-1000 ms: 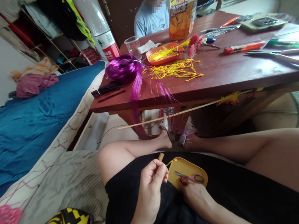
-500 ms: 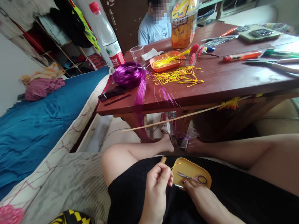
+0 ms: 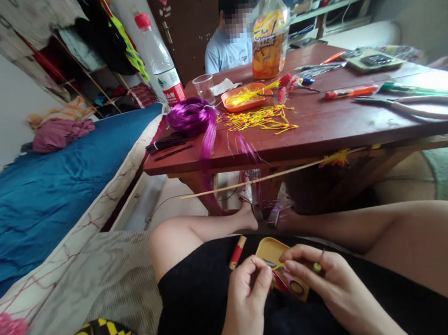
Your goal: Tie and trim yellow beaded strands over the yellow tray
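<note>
My left hand [image 3: 248, 290] is closed in a pinch in my lap, on a yellow strand [image 3: 278, 267]; a thin dark tip pokes up from its fingers. Close beside it on the right, my right hand [image 3: 325, 277] pinches the strand's other end between thumb and forefinger. Something small and lime green [image 3: 317, 268] shows at its fingers. Under the hands lies a yellow tray [image 3: 267, 243] holding scissors [image 3: 296, 286], partly covered by the fingers. A small red-and-tan roll [image 3: 237, 253] rests on the black cloth left of the tray.
On the red-brown table [image 3: 320, 126] are purple fibre [image 3: 188, 116], yellow strands with red tips [image 3: 262, 118], an orange tray [image 3: 239, 106], pliers [image 3: 406, 106] and bottles [image 3: 271, 43]. A thin stick [image 3: 247, 182] juts out below the table edge. A person [image 3: 226, 51] sits beyond.
My right hand has risen from the tray and scissors to meet the left hand at the strand. My left hand has shifted right and down, uncovering the red-and-tan roll.
</note>
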The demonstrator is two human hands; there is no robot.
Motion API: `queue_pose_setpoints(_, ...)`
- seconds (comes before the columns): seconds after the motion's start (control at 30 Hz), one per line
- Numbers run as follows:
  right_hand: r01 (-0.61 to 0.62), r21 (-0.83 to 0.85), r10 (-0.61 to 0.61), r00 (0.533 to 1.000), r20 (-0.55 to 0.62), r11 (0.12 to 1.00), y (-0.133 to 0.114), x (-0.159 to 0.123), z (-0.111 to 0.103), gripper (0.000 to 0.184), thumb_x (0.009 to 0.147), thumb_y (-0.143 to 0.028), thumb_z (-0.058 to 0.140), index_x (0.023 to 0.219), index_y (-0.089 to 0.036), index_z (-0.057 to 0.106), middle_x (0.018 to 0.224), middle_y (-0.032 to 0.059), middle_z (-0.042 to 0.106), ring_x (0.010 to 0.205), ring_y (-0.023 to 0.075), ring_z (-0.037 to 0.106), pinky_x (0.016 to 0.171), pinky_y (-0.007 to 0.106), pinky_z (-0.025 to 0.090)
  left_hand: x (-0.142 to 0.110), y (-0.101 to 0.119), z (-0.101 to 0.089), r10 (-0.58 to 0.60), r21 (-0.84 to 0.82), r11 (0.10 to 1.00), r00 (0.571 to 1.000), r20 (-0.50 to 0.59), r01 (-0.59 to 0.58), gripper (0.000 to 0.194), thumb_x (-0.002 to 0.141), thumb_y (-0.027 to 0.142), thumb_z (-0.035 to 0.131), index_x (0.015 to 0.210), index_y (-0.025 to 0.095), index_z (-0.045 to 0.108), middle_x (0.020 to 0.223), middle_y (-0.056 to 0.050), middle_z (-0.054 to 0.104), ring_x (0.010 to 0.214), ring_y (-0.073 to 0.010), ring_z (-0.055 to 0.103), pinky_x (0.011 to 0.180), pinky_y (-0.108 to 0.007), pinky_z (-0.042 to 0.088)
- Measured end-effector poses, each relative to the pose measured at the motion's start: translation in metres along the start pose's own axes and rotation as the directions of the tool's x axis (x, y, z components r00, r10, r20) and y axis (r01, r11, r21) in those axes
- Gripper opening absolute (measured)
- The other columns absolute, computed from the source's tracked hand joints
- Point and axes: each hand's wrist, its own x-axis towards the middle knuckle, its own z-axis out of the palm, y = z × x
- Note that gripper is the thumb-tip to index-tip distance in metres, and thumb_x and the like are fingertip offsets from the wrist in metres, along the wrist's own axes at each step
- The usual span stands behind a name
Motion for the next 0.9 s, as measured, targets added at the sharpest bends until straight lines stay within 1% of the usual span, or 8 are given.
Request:
queue_pose_setpoints(0.1,0.189,-0.184,-0.198,0.98,-0.033,0.965,0.005,-0.002,0.005,0.02,0.086,-0.03,0.048,0.08,-0.019,0.063,0.07,0.0022,0.063,0.062,0.0142,0.061,0.057,0.021,0.048,-0.001,-0.001,0.001,-0.075,-0.087,0.993,0.995,0.072,0.081,0.027,0.077,0.042,0.058,0.07,0.016,0.06,0.061,0.0,0.053,0.058,-0.0135,0.046,0.057,-0.024,0.036)
queue_pose_setpoints(0.2,0.356,-0.354,-0.378,0.926,0.009,0.865,0.009,-0.006,0.005,0.024,0.089,-0.021,0.039,0.087,-0.018,0.063,0.071,0.0036,0.063,0.059,0.0121,0.062,0.056,0.018,0.049,0.001,-0.003,0.004,-0.143,-0.176,0.97,0.98,0.14,0.166,0.027,0.077,0.039,0.058,0.074,0.014,0.065,0.063,-0.003,0.058,0.057,-0.0131,0.046,0.057,-0.024,0.035)
queue_pose_setpoints(0.33,0.471,-0.544,-0.52,0.851,0.073,0.694,0.015,-0.007,0.009,0.029,0.09,-0.018,0.034,0.083,-0.018,0.062,0.066,0.0049,0.063,0.054,0.0124,0.06,0.053,0.019,0.049,0.006,-0.004,0.011,-0.208,-0.22,0.952,0.977,0.047,0.213,0.023,0.073,0.034,0.061,0.063,0.013,0.062,0.054,-0.001,0.056,0.051,-0.0111,0.043,0.052,-0.022,0.032)
queue_pose_setpoints(0.53,0.49,-0.673,-0.549,0.823,0.148,0.554,0.022,-0.003,0.014,0.033,0.091,-0.016,0.03,0.071,-0.019,0.057,0.059,0.0017,0.056,0.047,0.0112,0.053,0.047,0.019,0.043,0.009,-0.008,0.019,-0.193,-0.208,0.963,0.977,-0.093,0.17,0.02,0.067,0.025,0.058,0.049,0.016,0.056,0.043,0.002,0.049,0.045,-0.0111,0.039,0.049,-0.023,0.029)
queue_pose_setpoints(0.6,0.487,-0.679,-0.55,0.822,0.146,0.549,0.023,-0.002,0.014,0.033,0.09,-0.014,0.03,0.069,-0.019,0.055,0.06,0.0015,0.056,0.047,0.011,0.052,0.047,0.019,0.043,0.009,-0.009,0.02,-0.192,-0.219,0.962,0.974,-0.116,0.164,0.018,0.065,0.024,0.058,0.048,0.017,0.056,0.043,0.002,0.048,0.044,-0.0111,0.038,0.048,-0.024,0.028)
queue_pose_setpoints(0.67,0.465,-0.668,-0.537,0.836,0.114,0.581,0.025,-0.001,0.013,0.029,0.089,-0.013,0.031,0.072,-0.019,0.054,0.061,0.0012,0.055,0.048,0.011,0.053,0.048,0.019,0.043,0.009,-0.01,0.021,-0.197,-0.229,0.959,0.972,-0.125,0.165,0.017,0.064,0.023,0.057,0.049,0.017,0.057,0.044,0.002,0.049,0.044,-0.0114,0.039,0.049,-0.024,0.028)
queue_pose_setpoints(0.83,0.371,-0.59,-0.498,0.865,-0.06,0.717,0.032,-0.001,0.011,0.023,0.09,-0.015,0.031,0.084,-0.02,0.052,0.07,0.002,0.055,0.053,0.011,0.056,0.05,0.018,0.044,0.007,-0.01,0.019,-0.216,-0.237,0.954,0.969,-0.123,0.183,0.015,0.063,0.023,0.054,0.049,0.017,0.056,0.044,0.001,0.05,0.044,-0.011,0.039,0.048,-0.023,0.029)
queue_pose_setpoints(0.9,0.332,-0.528,-0.43,0.9,-0.071,0.782,0.03,-0.002,0.01,0.023,0.091,-0.019,0.03,0.083,-0.021,0.051,0.071,0.0017,0.055,0.053,0.0115,0.056,0.05,0.02,0.045,0.007,-0.01,0.017,-0.206,-0.219,0.96,0.97,-0.131,0.174,0.013,0.062,0.022,0.054,0.05,0.016,0.055,0.044,0.001,0.05,0.045,-0.0108,0.039,0.048,-0.023,0.029)
